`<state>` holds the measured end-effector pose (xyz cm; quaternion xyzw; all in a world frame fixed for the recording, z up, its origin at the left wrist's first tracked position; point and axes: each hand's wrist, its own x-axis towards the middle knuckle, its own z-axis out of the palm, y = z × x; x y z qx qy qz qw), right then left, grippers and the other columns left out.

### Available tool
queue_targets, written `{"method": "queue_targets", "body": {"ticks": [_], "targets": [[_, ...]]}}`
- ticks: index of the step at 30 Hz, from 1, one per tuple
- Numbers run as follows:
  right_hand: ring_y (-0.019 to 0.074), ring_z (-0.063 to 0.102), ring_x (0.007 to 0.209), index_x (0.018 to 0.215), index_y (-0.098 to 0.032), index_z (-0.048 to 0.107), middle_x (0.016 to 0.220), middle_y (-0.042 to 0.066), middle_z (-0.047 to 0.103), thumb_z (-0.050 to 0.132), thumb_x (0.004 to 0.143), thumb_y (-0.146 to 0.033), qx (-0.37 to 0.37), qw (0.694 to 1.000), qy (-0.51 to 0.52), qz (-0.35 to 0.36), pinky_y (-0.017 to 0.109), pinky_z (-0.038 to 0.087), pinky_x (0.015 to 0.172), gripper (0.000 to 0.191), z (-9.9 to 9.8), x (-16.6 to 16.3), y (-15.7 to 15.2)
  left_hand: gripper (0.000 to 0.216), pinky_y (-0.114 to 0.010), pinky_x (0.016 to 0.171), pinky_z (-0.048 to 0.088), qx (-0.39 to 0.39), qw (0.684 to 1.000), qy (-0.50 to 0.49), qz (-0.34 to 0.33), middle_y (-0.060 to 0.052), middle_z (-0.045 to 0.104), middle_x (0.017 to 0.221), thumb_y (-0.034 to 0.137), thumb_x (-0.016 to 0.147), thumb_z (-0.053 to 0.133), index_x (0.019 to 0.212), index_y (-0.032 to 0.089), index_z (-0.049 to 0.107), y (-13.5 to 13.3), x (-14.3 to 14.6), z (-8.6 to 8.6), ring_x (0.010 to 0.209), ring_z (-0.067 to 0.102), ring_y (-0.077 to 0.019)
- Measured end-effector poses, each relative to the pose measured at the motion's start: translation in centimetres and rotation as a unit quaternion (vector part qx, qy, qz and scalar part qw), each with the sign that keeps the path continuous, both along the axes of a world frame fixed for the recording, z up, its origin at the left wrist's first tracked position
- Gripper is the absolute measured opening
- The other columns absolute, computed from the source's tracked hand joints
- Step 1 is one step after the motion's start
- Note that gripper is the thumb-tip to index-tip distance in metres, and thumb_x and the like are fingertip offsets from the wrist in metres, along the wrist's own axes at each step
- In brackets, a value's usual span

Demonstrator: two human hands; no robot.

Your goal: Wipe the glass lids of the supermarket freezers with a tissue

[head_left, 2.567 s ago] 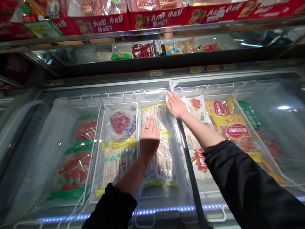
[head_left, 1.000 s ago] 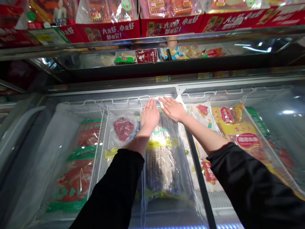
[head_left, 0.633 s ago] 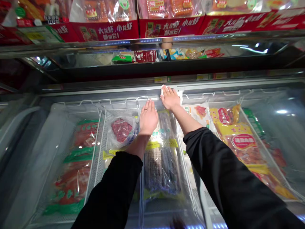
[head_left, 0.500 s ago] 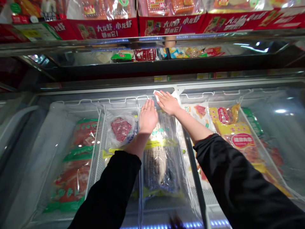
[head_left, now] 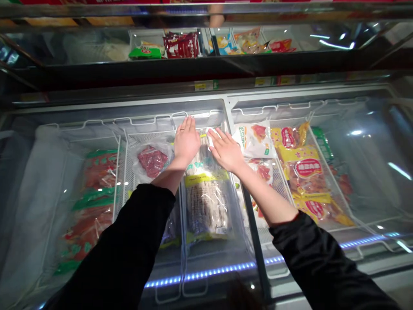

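Observation:
My left hand (head_left: 187,141) lies flat on the freezer's glass lid (head_left: 213,254), fingers stretched out and close together, with a ring on one finger. To its right, my right hand (head_left: 227,150) is spread over a small white cloth (head_left: 210,136), pressing it against the glass. Most of the cloth is hidden under the palm. Beneath the lid, long clear packs of pale food with a yellow band (head_left: 206,176) lie below my hands. A wrapped piece of red meat (head_left: 152,161) sits below and left of my left hand.
A white lid frame (head_left: 228,113) and dark bar (head_left: 254,232) run beside my right arm. Wire baskets hold green-edged packs (head_left: 95,193) at left and yellow bags (head_left: 306,168) at right. A metal shelf edge (head_left: 129,13) overhangs behind the freezer.
The view has tilted down, so the upper red boxes are nearly out of sight. My right hand has slid the cloth toward me, off the white frame. My left hand remains flat on the glass.

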<state>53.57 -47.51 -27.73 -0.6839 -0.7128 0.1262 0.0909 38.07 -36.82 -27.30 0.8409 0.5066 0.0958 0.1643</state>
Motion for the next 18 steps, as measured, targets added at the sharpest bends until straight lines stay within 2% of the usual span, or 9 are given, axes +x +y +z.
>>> {"method": "queue_targets", "body": {"ticks": [2, 3, 6, 9, 11, 14, 16, 18], "targets": [[0.0272, 0.026, 0.169, 0.172, -0.015, 0.038, 0.179, 0.004, 0.036, 0.023, 0.112, -0.041, 0.005, 0.998, 0.000, -0.056, 0.053, 0.021, 0.140, 0.067, 0.0, 0.0, -2.1, 0.061, -0.040, 0.139, 0.027, -0.002, 1.000, -0.009, 0.004, -0.010, 0.041, 0.176, 0.019, 0.106, 0.038, 0.166, 0.013, 0.046, 0.2, -0.2, -0.1, 0.166, 0.034, -0.0225], [0.0280, 0.026, 0.169, 0.172, -0.015, 0.038, 0.179, 0.004, 0.035, 0.024, 0.112, -0.040, 0.006, 0.996, 0.002, -0.083, 0.055, 0.021, 0.140, 0.067, -0.2, 0.3, -2.1, 0.060, -0.039, 0.139, 0.026, -0.001, 1.000, -0.012, 0.002, -0.010, 0.043, 0.175, 0.019, 0.107, 0.037, 0.165, 0.015, 0.047, 0.1, -0.3, -0.1, 0.166, 0.035, -0.0212], [0.0298, 0.023, 0.170, 0.173, -0.013, 0.035, 0.180, 0.006, 0.032, 0.026, 0.110, -0.038, -0.002, 0.992, 0.016, -0.126, 0.057, 0.021, 0.139, 0.068, -0.9, 1.7, 0.8, 0.059, -0.040, 0.140, 0.023, 0.003, 0.999, -0.009, -0.043, -0.009, 0.045, 0.174, 0.020, 0.108, 0.035, 0.165, 0.016, 0.047, -1.0, -0.2, 0.3, 0.165, 0.036, -0.0200], [0.0303, 0.021, 0.170, 0.172, -0.010, 0.035, 0.180, 0.009, 0.032, 0.026, 0.109, -0.038, -0.001, 0.990, 0.042, -0.133, 0.056, 0.023, 0.138, 0.069, -1.1, 2.7, 3.0, 0.060, -0.042, 0.140, 0.021, -0.002, 0.995, 0.017, -0.103, -0.013, 0.040, 0.176, 0.019, 0.109, 0.032, 0.167, 0.008, 0.042, -4.2, 1.0, 1.2, 0.166, 0.033, -0.0218], [0.0295, 0.022, 0.170, 0.171, -0.008, 0.037, 0.179, 0.010, 0.035, 0.026, 0.109, -0.038, 0.011, 0.990, 0.054, -0.130, 0.053, 0.024, 0.139, 0.070, -0.9, 2.5, 1.4, 0.060, -0.040, 0.140, 0.021, -0.009, 0.995, 0.020, -0.096, -0.013, 0.039, 0.177, 0.019, 0.110, 0.029, 0.168, 0.007, 0.040, -6.9, 2.4, 1.7, 0.167, 0.031, -0.0207], [0.0270, 0.023, 0.170, 0.171, -0.008, 0.037, 0.180, 0.009, 0.034, 0.024, 0.110, -0.038, 0.025, 0.987, 0.057, -0.149, 0.049, 0.022, 0.140, 0.070, -0.9, 1.6, -3.9, 0.060, -0.038, 0.139, 0.024, -0.030, 0.997, 0.009, -0.066, -0.010, 0.038, 0.177, 0.019, 0.110, 0.027, 0.169, 0.010, 0.040, -10.0, 4.7, 2.0, 0.166, 0.031, -0.0185], [0.0262, 0.023, 0.170, 0.172, -0.008, 0.034, 0.181, 0.008, 0.030, 0.023, 0.109, -0.037, 0.012, 0.983, 0.059, -0.172, 0.048, 0.022, 0.140, 0.070, -0.9, 1.6, -6.5, 0.060, -0.038, 0.139, 0.024, -0.043, 0.998, 0.006, -0.048, -0.009, 0.038, 0.177, 0.021, 0.111, 0.027, 0.168, 0.010, 0.041, -11.0, 6.0, 2.0, 0.166, 0.032, -0.0180], [0.0265, 0.023, 0.170, 0.173, -0.011, 0.031, 0.181, 0.007, 0.030, 0.023, 0.109, -0.037, -0.008, 0.981, 0.061, -0.184, 0.051, 0.021, 0.140, 0.070, -1.0, 2.3, -6.6, 0.059, -0.039, 0.139, 0.023, -0.048, 0.998, 0.005, -0.033, -0.009, 0.038, 0.177, 0.025, 0.113, 0.026, 0.168, 0.010, 0.042, -11.3, 6.7, 1.8, 0.166, 0.032, -0.0182]]}}
